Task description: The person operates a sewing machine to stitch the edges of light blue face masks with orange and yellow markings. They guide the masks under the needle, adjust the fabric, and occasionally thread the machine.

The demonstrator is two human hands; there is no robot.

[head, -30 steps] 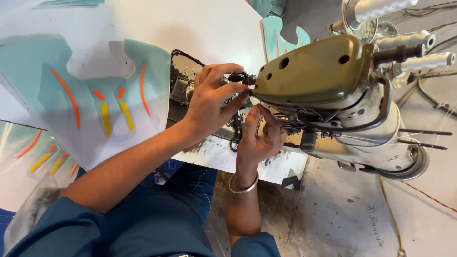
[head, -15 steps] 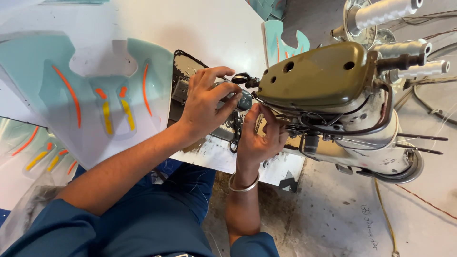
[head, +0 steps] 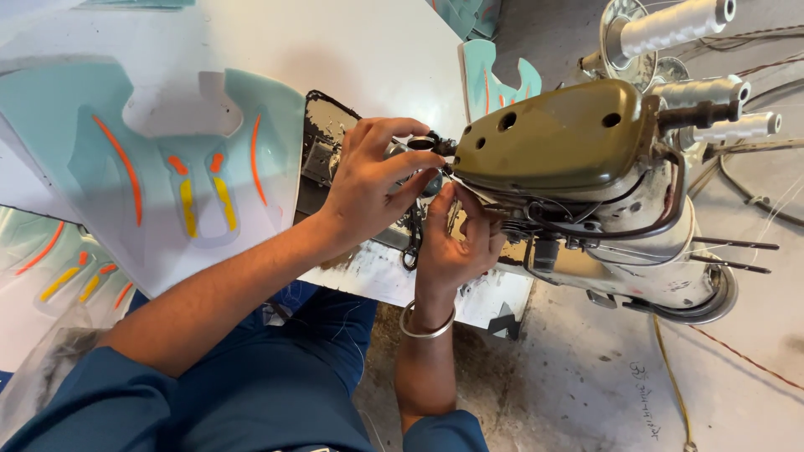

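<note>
My left hand (head: 373, 180) reaches over the table to the front end of an olive-green sewing machine (head: 561, 138). Its fingertips pinch a small dark metal part (head: 423, 144) at the needle end of the machine head. My right hand (head: 456, 243), with a metal bangle (head: 425, 322) on the wrist, comes up from below. Its fingers point upward and touch the underside of the head beside the left fingers. What lies between the right fingertips is hidden. A dark metal plate (head: 322, 138) sits in the table under my left hand.
A teal cut piece with orange and yellow stripes (head: 167, 167) lies on the white table (head: 368, 50); similar pieces sit at the left edge (head: 59, 268) and behind the machine (head: 494, 79). White thread cones (head: 674, 25) stand at the upper right. Cables run over the concrete floor (head: 586, 385).
Both hands stay at the needle end of the machine. My left fingers have shifted slightly on the small part, and the right fingers have straightened upward.
</note>
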